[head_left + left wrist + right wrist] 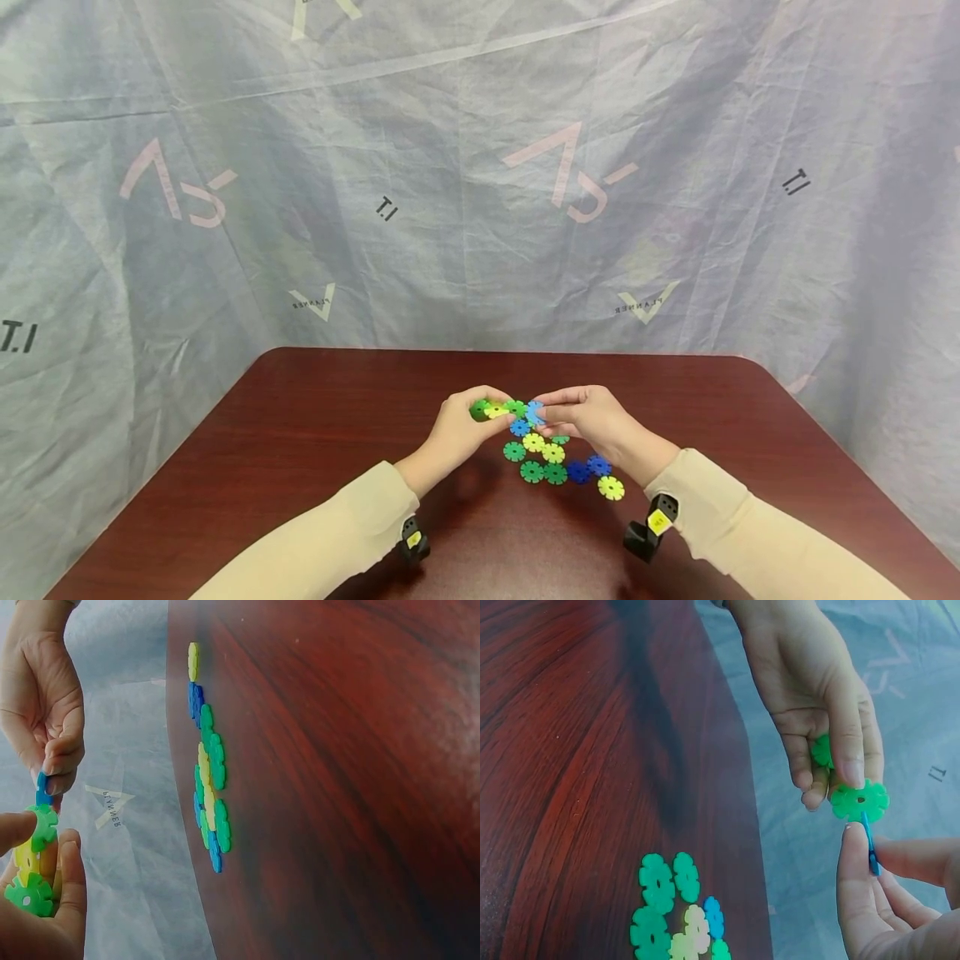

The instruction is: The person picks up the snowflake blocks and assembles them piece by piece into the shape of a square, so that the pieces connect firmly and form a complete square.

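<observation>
Above the table my left hand (465, 423) grips a short chain of notched plastic discs: a green disc (30, 896), a yellow disc (28, 856) and another green disc (877, 799) at the right end. My right hand (592, 417) pinches a blue disc (873, 859) between thumb and fingers. In the right wrist view the blue disc is edge-on, crosswise to the end green disc, and its edge meets that disc's lower rim. Part of the chain is hidden behind the left hand's fingers there.
Below the hands, several loose discs lie on the dark red table (337, 433): green (532, 472), yellow (611, 488), dark blue (578, 472) and lighter blue (520, 427). A grey printed cloth (465, 250) hangs behind the table. Each wrist carries a black camera (643, 537).
</observation>
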Demonstrator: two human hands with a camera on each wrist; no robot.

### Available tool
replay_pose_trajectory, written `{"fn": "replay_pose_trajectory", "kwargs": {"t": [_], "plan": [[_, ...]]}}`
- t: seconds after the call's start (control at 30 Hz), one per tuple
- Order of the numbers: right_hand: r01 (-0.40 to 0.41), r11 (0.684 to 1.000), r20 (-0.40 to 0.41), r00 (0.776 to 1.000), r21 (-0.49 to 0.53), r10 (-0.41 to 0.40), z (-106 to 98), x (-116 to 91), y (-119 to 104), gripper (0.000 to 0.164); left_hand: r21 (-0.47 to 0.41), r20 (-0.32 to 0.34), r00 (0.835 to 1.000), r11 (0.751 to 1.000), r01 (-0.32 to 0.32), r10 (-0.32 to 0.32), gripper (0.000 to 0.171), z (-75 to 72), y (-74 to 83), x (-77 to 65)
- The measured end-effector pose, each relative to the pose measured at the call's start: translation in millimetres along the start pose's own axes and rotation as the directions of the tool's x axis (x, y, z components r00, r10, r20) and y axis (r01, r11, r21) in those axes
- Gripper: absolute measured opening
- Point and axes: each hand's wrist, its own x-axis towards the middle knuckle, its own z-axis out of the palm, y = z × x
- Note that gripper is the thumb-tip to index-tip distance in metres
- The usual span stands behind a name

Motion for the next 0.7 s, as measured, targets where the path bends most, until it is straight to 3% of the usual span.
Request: {"fn": "replay_pose_trajectory", "kwargs": {"t": [0.43,0.7], "plan": [[0.005,1.000,0.006,1.000,-0.016,-0.005,1.6,-2.0,-3.0,0.037,0.006,0.065,0.998,1.000,-0.009,0.009,0.017,-0.9,1.3,0.3],[-0.011,1.000,-0.006,1.000,-0.028,0.011,5.4,-3.5,-3.5,0.033,0.056,0.094,0.996,0.998,-0.015,0.010,0.018,-0.2,3.5,0.0]]}}
